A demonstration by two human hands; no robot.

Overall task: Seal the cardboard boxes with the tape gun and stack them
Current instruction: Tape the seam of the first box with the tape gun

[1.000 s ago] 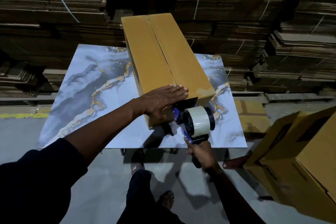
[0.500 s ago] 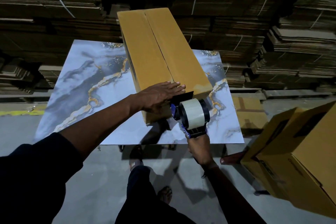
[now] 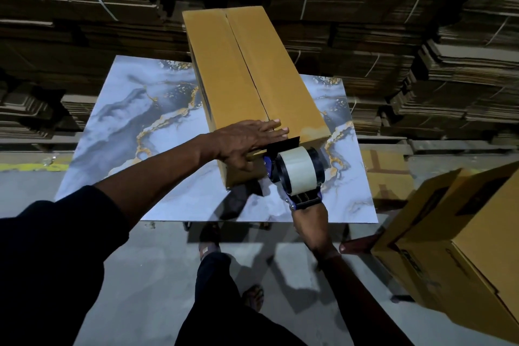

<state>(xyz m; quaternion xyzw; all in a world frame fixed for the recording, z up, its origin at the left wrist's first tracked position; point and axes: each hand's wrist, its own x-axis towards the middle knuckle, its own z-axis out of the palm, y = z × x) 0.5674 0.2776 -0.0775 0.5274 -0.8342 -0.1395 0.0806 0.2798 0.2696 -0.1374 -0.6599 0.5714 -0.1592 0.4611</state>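
Tabletop: glossy blue-grey marble print, gold veins; strapped flat cardboard stacks behind. Box: long, tan, matte, on tabletop. Left hand flat on near flaps. Right hand grips tape gun at box's near end.

A table topped in blue-grey marble pattern with gold veins fills the middle, standing on a pale grey concrete floor. From nine o'clock round to three o'clock, dim stacks of flattened cardboard tied with white straps rise behind it. A yellow floor stripe lies at nine o'clock.
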